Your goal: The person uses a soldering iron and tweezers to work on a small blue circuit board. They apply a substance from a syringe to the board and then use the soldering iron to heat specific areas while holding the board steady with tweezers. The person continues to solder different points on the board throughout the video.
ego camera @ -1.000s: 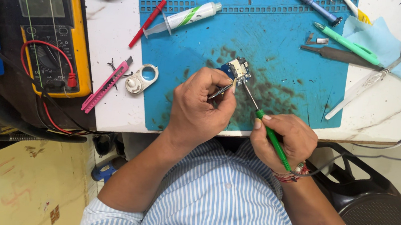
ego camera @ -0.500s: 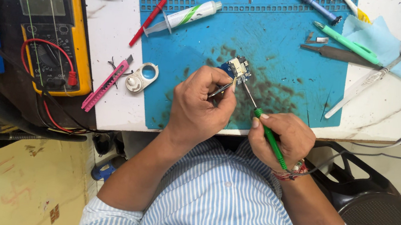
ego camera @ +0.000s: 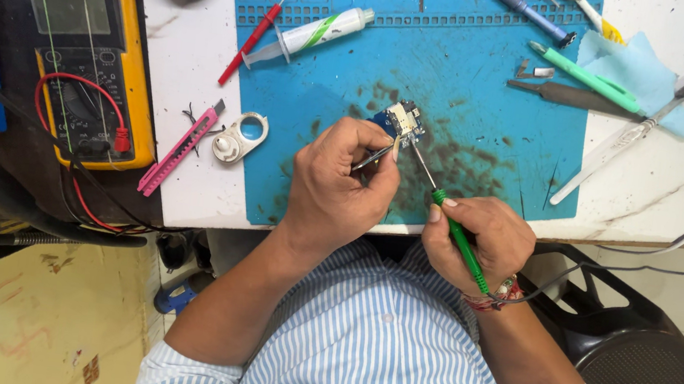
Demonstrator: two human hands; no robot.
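Left hand (ego camera: pixel 341 183) pinches tweezers (ego camera: pixel 373 158) against a small circuit board (ego camera: pixel 402 122) on the blue mat (ego camera: pixel 489 106), right hand (ego camera: pixel 478 238) grips a green soldering iron (ego camera: pixel 452 223), tip at the board, multimeter (ego camera: pixel 82 59) left of the mat.

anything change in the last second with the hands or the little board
Almost nothing. The right hand with the green soldering iron sits a touch lower than before, its tip still at the small circuit board. The left hand still holds the tweezers to the board. The tools on the blue mat and the yellow multimeter have not moved.
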